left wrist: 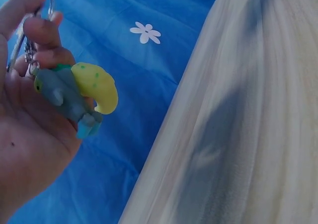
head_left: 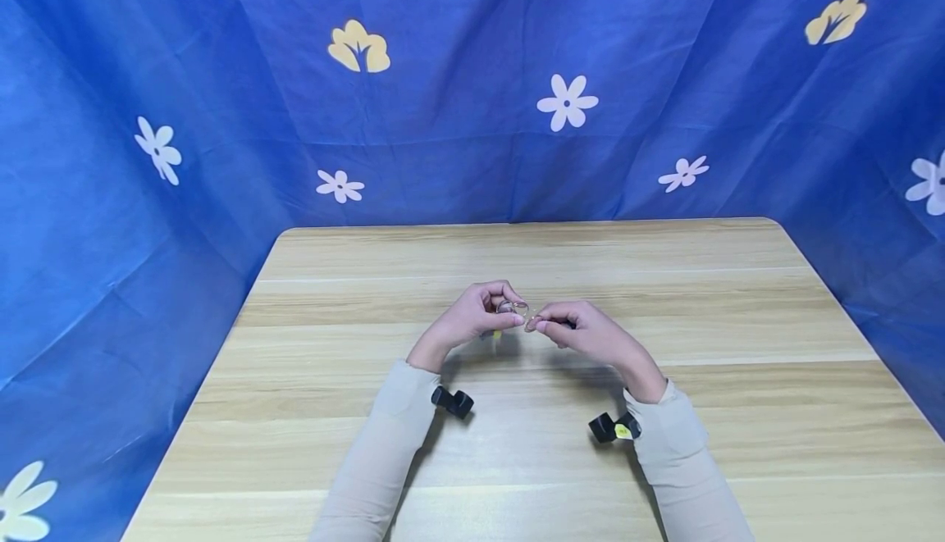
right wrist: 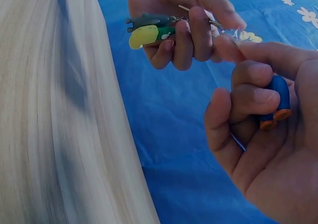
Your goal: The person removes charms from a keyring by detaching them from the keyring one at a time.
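Both hands meet above the middle of the table. My left hand [head_left: 472, 314] pinches a metal key ring [head_left: 521, 306] between thumb and fingers. From that ring hang a grey toy charm [left wrist: 59, 92] with a light-blue end and a yellow charm [left wrist: 98, 84] with green spots, both lying against the left palm and fingers. My right hand [head_left: 594, 335] pinches a small ring-like piece with thumb and forefinger, its fingertips close to the left ones. A blue charm [right wrist: 281, 92] with orange ends sits within the right hand's curled fingers, partly hidden. Whether the two rings are linked cannot be made out.
The wooden table [head_left: 310, 411] lies beneath both hands. A blue cloth [head_left: 458, 99] with white and yellow flower prints hangs behind it and at both sides. A black device is strapped to each wrist over the pale sleeves [head_left: 682, 444].
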### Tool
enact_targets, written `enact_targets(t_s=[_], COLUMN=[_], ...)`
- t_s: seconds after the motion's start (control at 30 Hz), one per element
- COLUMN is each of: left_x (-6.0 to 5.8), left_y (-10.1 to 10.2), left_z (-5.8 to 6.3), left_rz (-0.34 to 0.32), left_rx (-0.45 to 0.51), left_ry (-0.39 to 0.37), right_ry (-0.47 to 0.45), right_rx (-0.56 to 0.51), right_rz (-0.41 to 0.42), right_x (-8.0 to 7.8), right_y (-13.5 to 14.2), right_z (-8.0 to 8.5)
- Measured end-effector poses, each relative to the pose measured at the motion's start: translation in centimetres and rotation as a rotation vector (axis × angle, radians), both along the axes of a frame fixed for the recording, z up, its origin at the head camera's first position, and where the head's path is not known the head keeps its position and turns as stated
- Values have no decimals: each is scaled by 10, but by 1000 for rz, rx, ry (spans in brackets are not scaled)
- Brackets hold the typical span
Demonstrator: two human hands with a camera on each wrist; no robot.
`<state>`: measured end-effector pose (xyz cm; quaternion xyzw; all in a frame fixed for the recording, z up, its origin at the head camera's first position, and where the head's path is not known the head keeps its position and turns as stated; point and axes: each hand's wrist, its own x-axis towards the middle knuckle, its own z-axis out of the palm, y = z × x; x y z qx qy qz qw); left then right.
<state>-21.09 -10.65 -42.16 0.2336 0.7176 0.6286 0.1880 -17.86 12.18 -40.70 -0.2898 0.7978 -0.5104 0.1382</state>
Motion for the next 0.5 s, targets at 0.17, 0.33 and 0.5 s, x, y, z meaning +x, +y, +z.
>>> enact_targets(t_s=[0.17, 0.33, 0.5], left_x=[-1, -1, -1], left_y=[-1, -1, -1], left_z=[-1, -1, -2], left_rz=[7, -6, -14], left_rx=[-5, -3, -9], left_ry=[-11, 3, 21], right_ry=[-21, -9, -10], right_rx=[-8, 5, 9], right_rz=[11, 3, 2], right_x=[2, 1, 0], right_y=[-1, 0, 2], right_z=[2, 0, -1])
